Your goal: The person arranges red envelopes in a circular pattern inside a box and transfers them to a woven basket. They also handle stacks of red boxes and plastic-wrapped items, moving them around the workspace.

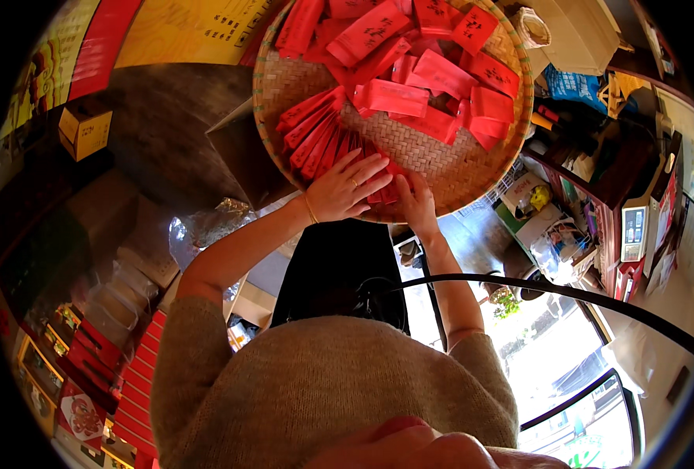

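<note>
A round woven bamboo tray with a green-bound rim holds many small red packets with dark writing. Along its near left side several red packets stand on edge in an overlapping, fanned row. My left hand, with a ring on one finger, lies across the near end of this row, its fingers stretched and apart. Close to the near rim my right hand has its thumb and fingers bent at the row's last red packet; part of its grip is hidden. Loose red packets lie heaped on the far side.
Below the tray's left edge stands an open cardboard box. A yellow box sits far left. On the right are a cluttered shelf and a device with a display. A black cable crosses near my right forearm.
</note>
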Demonstrator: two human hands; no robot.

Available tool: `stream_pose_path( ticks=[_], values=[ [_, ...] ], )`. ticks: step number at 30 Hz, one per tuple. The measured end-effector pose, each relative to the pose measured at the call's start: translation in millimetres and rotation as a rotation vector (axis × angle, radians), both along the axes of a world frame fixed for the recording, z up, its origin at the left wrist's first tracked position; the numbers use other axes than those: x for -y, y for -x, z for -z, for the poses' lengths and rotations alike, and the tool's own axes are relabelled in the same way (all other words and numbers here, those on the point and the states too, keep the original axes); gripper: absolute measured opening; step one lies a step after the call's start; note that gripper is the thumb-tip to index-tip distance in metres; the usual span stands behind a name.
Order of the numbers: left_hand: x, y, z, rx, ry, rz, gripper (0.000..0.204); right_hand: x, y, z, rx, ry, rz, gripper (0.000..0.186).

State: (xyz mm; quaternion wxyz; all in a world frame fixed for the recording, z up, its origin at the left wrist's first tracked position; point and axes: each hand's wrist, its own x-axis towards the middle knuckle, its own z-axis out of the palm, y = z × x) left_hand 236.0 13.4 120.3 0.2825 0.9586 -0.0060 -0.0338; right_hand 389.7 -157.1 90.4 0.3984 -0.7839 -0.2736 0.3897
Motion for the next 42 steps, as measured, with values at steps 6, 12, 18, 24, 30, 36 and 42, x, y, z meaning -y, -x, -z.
stream_pose_path(
  ticks=[6, 12, 18, 24, 30, 36, 42],
  values=[
    [11.8, -13.4, 4.5, 0.012, -0.012, 0.096, 0.074, 11.2, -0.4, 17.1, 0.010, -0.047, -0.058, 0.022],
    [14.9, -11.4, 9.5, -0.044, -0.068, 0.099, 0.070, -37.4, -61.4, -21.0, 0.740, -0.076, -0.194, 0.032],
    [14.8, -12.7, 8.7, -0.035, -0.080, 0.117, 0.070, -50.3, -112.5, 17.2, 0.939, 0.195, -0.454, 0.061],
    [14.6, -10.6, 9.8, -0.033, -0.080, 0.105, 0.069, -20.2, -98.5, -17.8, 0.527, 0.197, -0.417, 0.051],
    [14.6, -11.5, 10.7, -0.038, -0.073, 0.105, 0.072, 7.9, -78.0, -5.3, -0.503, 0.290, -0.148, 0.036],
    [14.8, -24.8, -5.1, -0.013, 0.020, 0.095, 0.082, 13.3, -58.9, 1.9, -0.097, -0.001, -0.346, 0.033],
    [22.5, -22.5, 8.1, -0.079, -0.015, 0.088, 0.087, -51.7, -91.0, -13.8, 0.307, -0.005, -0.389, 0.039]
  ],
)
